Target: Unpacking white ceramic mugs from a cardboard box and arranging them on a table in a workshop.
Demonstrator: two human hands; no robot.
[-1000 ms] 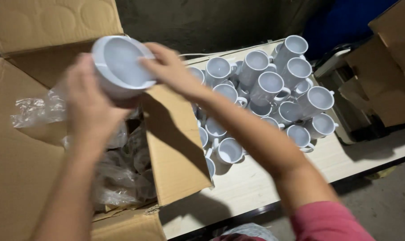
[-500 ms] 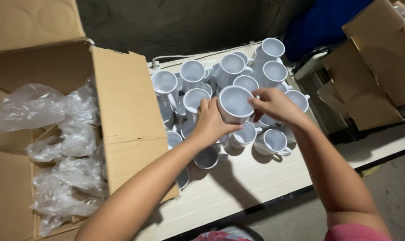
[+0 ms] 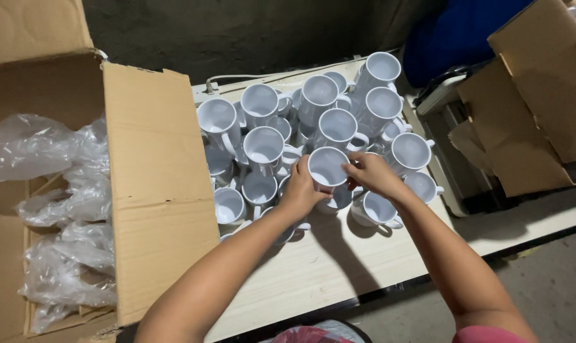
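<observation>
Both of my hands hold one white mug upright, low over a crowd of white mugs on a pale wooden table. My left hand grips its near left side; my right hand grips its right side and rim. Several other white mugs stand around it, some stacked two high, such as the tall stack at the back. A single mug stands just under my right wrist.
A large open cardboard box with crumpled clear plastic bags fills the left. More cardboard and a blue object sit at the right. A cable runs along the table's back edge. Grey floor lies below.
The mug came out of the cardboard box at the left and travelled right, then down, into the group of mugs on the table. Both hands stayed on it.
</observation>
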